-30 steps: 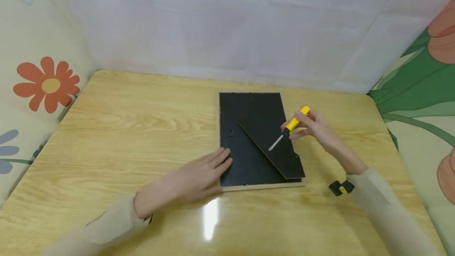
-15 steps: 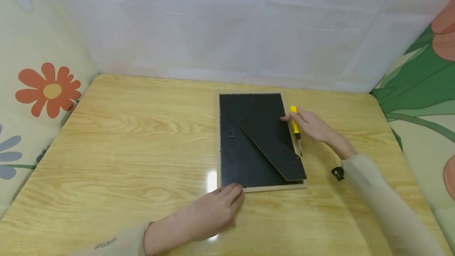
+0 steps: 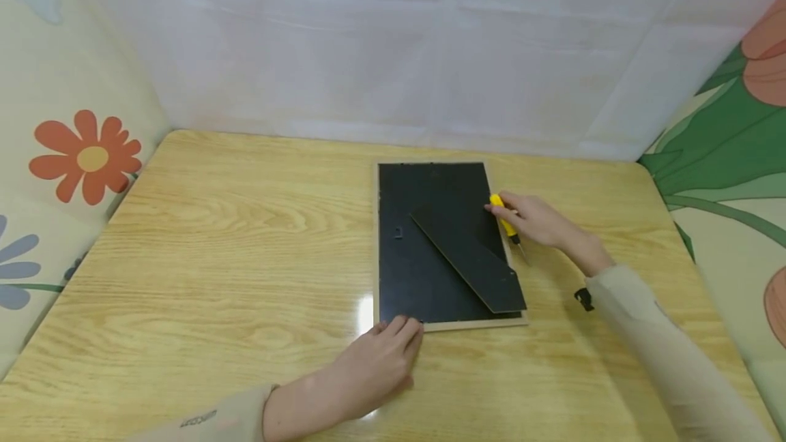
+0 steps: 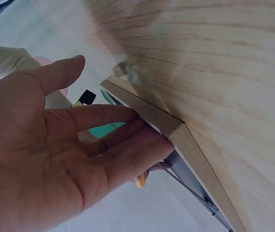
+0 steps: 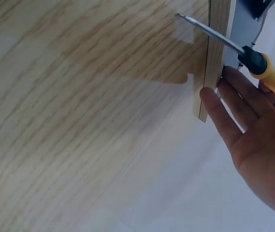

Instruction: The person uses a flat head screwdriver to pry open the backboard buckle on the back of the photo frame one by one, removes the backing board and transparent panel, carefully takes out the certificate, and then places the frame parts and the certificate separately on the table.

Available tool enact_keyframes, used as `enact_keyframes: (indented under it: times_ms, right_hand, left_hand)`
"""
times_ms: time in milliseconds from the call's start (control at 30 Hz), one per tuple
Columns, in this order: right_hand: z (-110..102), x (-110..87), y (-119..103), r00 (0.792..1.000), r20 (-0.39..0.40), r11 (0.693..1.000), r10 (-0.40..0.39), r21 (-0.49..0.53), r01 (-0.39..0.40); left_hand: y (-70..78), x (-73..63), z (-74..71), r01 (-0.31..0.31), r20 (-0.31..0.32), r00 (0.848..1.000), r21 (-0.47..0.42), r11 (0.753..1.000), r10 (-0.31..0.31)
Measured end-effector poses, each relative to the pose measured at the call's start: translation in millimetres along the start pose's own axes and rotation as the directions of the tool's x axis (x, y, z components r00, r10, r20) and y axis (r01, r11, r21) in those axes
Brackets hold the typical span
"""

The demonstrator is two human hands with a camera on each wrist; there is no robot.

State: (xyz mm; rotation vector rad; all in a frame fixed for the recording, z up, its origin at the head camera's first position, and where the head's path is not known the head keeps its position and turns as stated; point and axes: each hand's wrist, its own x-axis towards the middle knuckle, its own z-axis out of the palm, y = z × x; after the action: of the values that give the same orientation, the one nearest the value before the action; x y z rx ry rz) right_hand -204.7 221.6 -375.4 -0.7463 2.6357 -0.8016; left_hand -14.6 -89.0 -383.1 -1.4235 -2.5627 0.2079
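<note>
The frame on the bench, touched by the left hand, fingers uncurled, could be scratched should the screwdriver, pinched by the right hand at the frame's right edge, slip.

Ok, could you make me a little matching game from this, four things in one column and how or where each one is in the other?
1. screwdriver
2. picture frame
3. left hand
4. right hand

A. fingers at the frame's near left corner
B. dark back facing up
C. gripping the tool
D. yellow handle, metal shaft

Pairs: 1-D, 2-B, 3-A, 4-C
</note>
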Motion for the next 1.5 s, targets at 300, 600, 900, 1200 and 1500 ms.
enact_keyframes:
  times_ms: [300,600,900,1200,1500]
  right_hand:
    - [-1,-6.8,-9,0.997,0.019,0.993,0.068,-0.102,-0.066]
    - [9,-34.4,-13,0.995,0.013,0.99,0.094,-0.104,-0.092]
    - [26,-64.7,-35,0.993,0.049,0.99,0.103,-0.106,-0.097]
    - [27,-71.3,-46,0.996,0.033,0.996,0.083,-0.041,-0.081]
    - [-8,-35.0,-13,0.986,-0.094,0.99,0.14,0.041,-0.137]
  left_hand:
    - [-2.2,-0.1,-1.6,0.076,0.05,0.996,0.018,0.997,-0.077]
    - [-37.9,-11.0,-1.8,0.238,0.156,0.964,-0.132,0.962,-0.216]
    - [-69.9,-16.1,-8.1,0.371,0.25,0.915,-0.221,0.902,-0.315]
    - [-78.1,-17.3,-7.0,0.421,0.327,0.882,-0.226,0.878,-0.339]
    - [-32.4,-3.9,-15.8,0.351,0.307,0.916,-0.294,0.889,-0.26]
